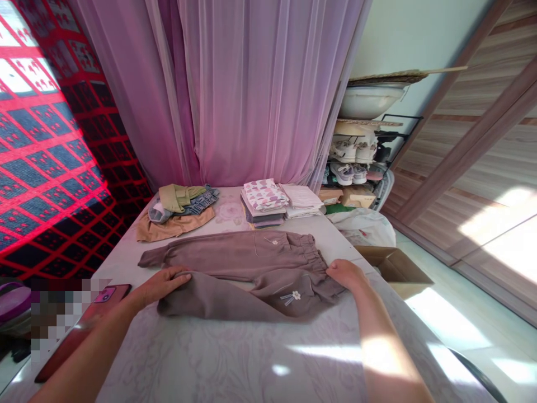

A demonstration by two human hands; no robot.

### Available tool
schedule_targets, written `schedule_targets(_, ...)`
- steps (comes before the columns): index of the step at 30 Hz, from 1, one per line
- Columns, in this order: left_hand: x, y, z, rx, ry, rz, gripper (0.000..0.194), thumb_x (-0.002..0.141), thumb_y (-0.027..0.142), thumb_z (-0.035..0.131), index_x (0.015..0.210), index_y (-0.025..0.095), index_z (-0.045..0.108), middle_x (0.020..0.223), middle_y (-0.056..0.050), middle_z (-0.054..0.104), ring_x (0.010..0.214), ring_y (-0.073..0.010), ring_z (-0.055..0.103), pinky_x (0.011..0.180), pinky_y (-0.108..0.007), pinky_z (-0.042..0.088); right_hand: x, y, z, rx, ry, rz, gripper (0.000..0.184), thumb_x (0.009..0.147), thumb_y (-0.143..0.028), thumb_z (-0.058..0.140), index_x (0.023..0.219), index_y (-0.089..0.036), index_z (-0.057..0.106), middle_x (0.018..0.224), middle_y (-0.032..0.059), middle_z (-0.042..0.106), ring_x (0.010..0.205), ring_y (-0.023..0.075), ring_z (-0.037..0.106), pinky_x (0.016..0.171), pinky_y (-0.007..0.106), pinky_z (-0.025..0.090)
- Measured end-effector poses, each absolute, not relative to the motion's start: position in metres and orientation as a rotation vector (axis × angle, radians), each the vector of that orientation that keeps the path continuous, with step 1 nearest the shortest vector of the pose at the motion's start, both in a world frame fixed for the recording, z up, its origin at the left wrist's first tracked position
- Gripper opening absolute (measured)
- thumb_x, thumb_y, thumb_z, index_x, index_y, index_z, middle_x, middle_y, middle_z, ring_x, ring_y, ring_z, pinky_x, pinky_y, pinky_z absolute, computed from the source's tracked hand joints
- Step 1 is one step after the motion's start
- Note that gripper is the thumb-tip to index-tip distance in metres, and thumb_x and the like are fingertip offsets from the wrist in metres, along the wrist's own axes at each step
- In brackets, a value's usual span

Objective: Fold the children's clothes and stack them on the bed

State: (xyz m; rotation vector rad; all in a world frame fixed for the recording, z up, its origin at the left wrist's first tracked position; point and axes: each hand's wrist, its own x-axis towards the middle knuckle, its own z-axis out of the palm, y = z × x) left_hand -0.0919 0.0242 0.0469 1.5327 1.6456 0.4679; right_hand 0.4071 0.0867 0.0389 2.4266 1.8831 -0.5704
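Here are the brown trousers (268,280), spread across the pale surface (210,358), legs side by side, not yet folded, while a neat stack (264,198) sits finished behind and a looser pile (180,207) lies far left. They stretch between both hands: left hand (161,285) pinching the near hem, right hand (346,274) gripping the waistband.

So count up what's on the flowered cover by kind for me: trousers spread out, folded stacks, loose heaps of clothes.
Spread brown trousers: 1 pair
Folded stacks: 2, a patterned-top stack and a white stack
Loose heap of clothes: 1
Total: 4
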Motion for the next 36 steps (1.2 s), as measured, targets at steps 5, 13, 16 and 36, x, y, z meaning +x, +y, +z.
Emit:
schedule_targets(5,-0.089,0.025,0.049,1.558,1.674,0.466,0.059,0.065,0.068,0.058,0.101,0.024,0.074,0.112,-0.004,0.072,0.107,-0.0271,0.064,0.092,-0.029,0.050,0.406,0.124,0.043,2.362,2.039,-0.643,0.024,0.080,-0.035,0.054,0.077,-0.022,0.073,0.090,0.0077,0.073,0.083,0.0203,0.065,0.069,0.026,0.042)
schedule_targets(13,-0.088,0.023,0.047,1.583,1.722,0.459,0.065,0.065,0.069,0.056,0.107,0.021,0.072,0.116,-0.007,0.070,0.110,-0.0286,0.062,0.093,-0.032,0.050,0.398,0.186,0.024,2.424,2.169,-0.693,0.029,0.070,-0.021,0.063,0.097,-0.019,0.074,0.094,0.0068,0.073,0.084,0.0205,0.067,0.071,0.025,0.046)
schedule_targets(16,-0.090,0.023,0.043,1.588,1.741,0.468,0.067,0.065,0.070,0.056,0.107,0.021,0.072,0.116,-0.007,0.070,0.110,-0.0284,0.062,0.093,-0.032,0.051,0.400,0.190,0.020,2.323,2.310,-0.783,0.028,0.068,-0.014,0.060,0.091,-0.019,0.074,0.078,-0.0001,0.073,0.071,0.0155,0.065,0.065,0.021,0.045)
schedule_targets(36,-0.092,0.022,0.035,1.583,1.764,0.503,0.073,0.062,0.076,0.056,0.109,0.022,0.071,0.125,-0.009,0.065,0.118,-0.0288,0.057,0.104,-0.034,0.042,0.403,0.166,0.023,2.520,2.180,-0.587,0.026,0.086,-0.038,0.051,0.082,-0.023,0.072,0.084,0.0015,0.073,0.075,0.0157,0.065,0.062,0.021,0.041)
